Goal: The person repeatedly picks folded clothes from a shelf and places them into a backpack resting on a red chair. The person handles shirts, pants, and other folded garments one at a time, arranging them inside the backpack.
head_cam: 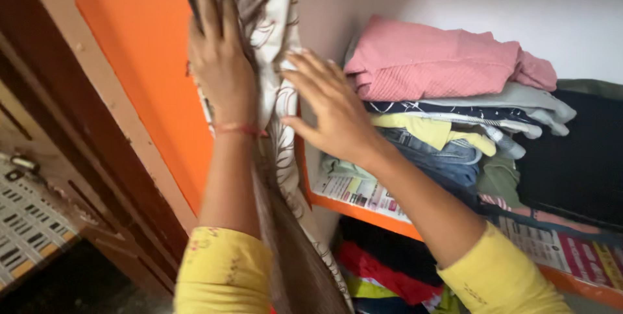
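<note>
Pressing patterned cloth (276, 80) against the shelf's left wall: I note left hand (220, 61) grip flat on it, right hand (331, 109) splayed wide alongside. Not yet on the clothes stack (454, 106); placing remains.

Left hand (220, 54) pressed flat on patterned cloth (276, 22) hanging against orange wall (149, 48). Right hand (328, 109), fingers spread, touches cloth's right edge. Folded clothes stack (454, 106), pink top (441, 61) uppermost, sits on paper-lined shelf (363, 194). More clothes below.
</note>
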